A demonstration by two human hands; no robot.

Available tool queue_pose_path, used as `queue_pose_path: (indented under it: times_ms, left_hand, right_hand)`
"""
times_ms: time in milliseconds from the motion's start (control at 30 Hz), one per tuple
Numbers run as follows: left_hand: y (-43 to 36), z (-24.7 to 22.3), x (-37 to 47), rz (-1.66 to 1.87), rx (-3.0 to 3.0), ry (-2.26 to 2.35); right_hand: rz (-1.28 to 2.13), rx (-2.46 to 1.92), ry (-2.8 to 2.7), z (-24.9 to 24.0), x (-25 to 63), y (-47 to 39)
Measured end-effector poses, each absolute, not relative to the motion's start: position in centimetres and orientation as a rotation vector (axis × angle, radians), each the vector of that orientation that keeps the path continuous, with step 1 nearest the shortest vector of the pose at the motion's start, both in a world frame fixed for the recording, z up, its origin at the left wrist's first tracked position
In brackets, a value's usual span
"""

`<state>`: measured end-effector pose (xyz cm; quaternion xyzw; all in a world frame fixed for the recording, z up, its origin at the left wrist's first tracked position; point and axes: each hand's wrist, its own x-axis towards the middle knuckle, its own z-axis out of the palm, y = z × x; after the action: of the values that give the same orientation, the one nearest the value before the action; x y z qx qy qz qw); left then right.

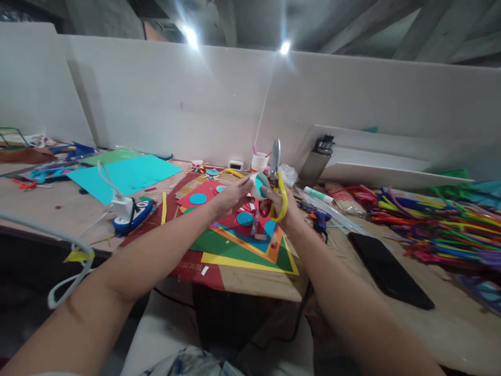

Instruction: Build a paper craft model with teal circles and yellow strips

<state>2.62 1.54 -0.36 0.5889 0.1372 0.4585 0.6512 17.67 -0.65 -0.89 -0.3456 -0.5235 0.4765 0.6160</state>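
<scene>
Just over the red paper sheet, my left hand point(237, 194) grips a short white round piece, like a cut paper cup point(253, 186), by its left side. Blue shows on its face turned to the right. My right hand point(282, 202) holds scissors point(279, 196) with yellow and red handles, their metal blades pointing up. Its fingertips also touch the right side of the white piece. Blue paper circles point(198, 198) lie on the red sheet point(205, 190) below, above orange, green and yellow sheets.
At the left are a large turquoise sheet point(125, 175) and a blue power strip point(132, 216) with a white plug and cable. On the right lie a black phone point(389, 269), a glue gun point(319, 216), a glue stick point(318, 196) and many coloured pipe cleaners point(438, 224). A white cup point(259, 162) stands behind.
</scene>
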Motion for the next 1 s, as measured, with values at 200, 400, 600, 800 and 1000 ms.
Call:
queue_pose_path:
  times_ms: [200, 400, 600, 800, 1000]
  left_hand:
    - [1.5, -0.1, 2.6, 1.104, 1.424, 0.247]
    - [2.3, 1.1, 1.1, 1.264, 1.29, 0.258]
    - [3.5, 2.0, -0.8, 1.403, 1.234, 0.287]
    - [3.9, 2.2, -1.2, 1.484, 1.275, 0.335]
    - [3.6, 2.0, -0.4, 1.504, 1.333, 0.402]
  right_hand:
    - [1.086, -0.762, -1.205, -1.2, 17.7, -0.1]
    - [0.736, -0.957, -1.419, -0.4, 18.1, -0.5]
    - [0.27, -1.204, -1.815, -0.5, 18.5, -0.8]
    - [0.129, -1.277, -1.9, -1.0, 18.1, -0.7]
    - [0.096, -1.361, -1.891, -0.5, 18.1, -1.0]
